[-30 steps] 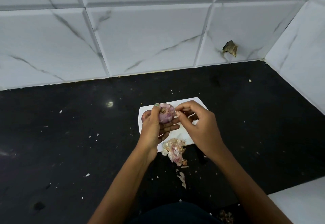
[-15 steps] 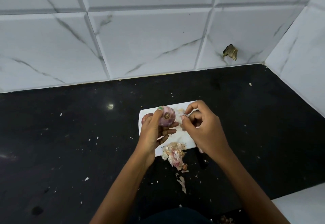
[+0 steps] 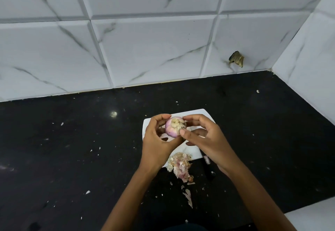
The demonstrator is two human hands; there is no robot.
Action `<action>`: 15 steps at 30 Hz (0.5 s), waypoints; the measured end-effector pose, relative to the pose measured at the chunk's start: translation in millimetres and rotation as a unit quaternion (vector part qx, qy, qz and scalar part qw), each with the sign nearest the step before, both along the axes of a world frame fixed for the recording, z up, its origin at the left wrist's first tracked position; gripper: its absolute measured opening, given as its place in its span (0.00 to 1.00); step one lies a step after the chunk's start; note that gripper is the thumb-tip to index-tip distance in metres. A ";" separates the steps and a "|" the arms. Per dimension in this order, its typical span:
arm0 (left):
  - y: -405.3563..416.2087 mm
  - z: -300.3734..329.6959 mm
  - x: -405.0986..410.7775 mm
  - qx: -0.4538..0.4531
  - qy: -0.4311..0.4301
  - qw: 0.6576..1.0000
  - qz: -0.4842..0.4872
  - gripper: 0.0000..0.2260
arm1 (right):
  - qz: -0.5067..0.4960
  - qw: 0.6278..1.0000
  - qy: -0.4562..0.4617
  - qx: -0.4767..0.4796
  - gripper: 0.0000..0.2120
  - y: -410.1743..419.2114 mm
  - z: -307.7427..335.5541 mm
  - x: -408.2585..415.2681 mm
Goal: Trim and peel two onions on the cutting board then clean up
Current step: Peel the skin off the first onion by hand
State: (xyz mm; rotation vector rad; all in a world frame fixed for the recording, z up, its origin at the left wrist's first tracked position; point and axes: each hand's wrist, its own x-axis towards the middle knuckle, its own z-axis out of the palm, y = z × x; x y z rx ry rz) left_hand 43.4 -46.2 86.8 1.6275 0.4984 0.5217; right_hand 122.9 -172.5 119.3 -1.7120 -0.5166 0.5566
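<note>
Onion (image 3: pixel 175 127) — pale purple, with a ragged, papery cream end turned toward the camera — is held in the air above the white cutting board (image 3: pixel 196 152), between both hands. It is cupped from the left by the left hand (image 3: pixel 157 141), whose fingers are curled round its far and left sides. It is gripped from the right by the right hand (image 3: pixel 204 141): the thumb tip is pressed against the lower right edge of the papery end, and the index finger is curled over the top of the bulb. Both hands are thus closed on the same onion, which is clear of the board surface. The cutting board is laid on a black countertop (image 3: pixel 72 149) and is largely covered by the hands; only its far corner and near edge are exposed. A heap of peeled skins (image 3: pixel 179 165) is seen at the near edge of the board, partly on the countertop, with a further strip of skin lying nearer the person. A dark object with a small label lies just right of the heap — it cannot be identified. White flecks are scattered over the countertop. White marbled wall tiles (image 3: pixel 154 49) are fitted behind, and a brownish scrap (image 3: pixel 236 59) is stuck to one.
</note>
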 end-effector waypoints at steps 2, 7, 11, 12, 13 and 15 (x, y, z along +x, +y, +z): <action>1.1 -0.3 -0.2 0.010 -0.015 1.000 -0.006 0.26 | -0.003 1.000 -0.008 0.003 0.17 -0.8 -0.6 0.1; 2.3 4.6 -1.2 0.020 -0.041 0.999 -0.022 0.27 | -0.018 1.000 0.012 0.023 0.18 -1.5 -0.8 1.7; 5.8 5.9 -2.2 -0.029 -0.048 0.997 -0.044 0.27 | -0.004 0.997 0.055 0.049 0.15 -2.4 2.1 2.5; 6.9 5.6 -2.4 -0.045 -0.051 0.996 -0.051 0.27 | 0.002 0.998 0.049 0.038 0.15 -3.0 2.3 2.6; 7.8 5.5 -2.9 -0.059 -0.053 0.995 -0.058 0.26 | 0.007 1.000 0.026 0.017 0.15 -3.6 2.0 2.8; 8.2 5.5 -4.0 -0.073 -0.056 0.994 -0.066 0.26 | -0.004 0.996 -0.077 -0.039 0.15 -4.0 -0.2 3.3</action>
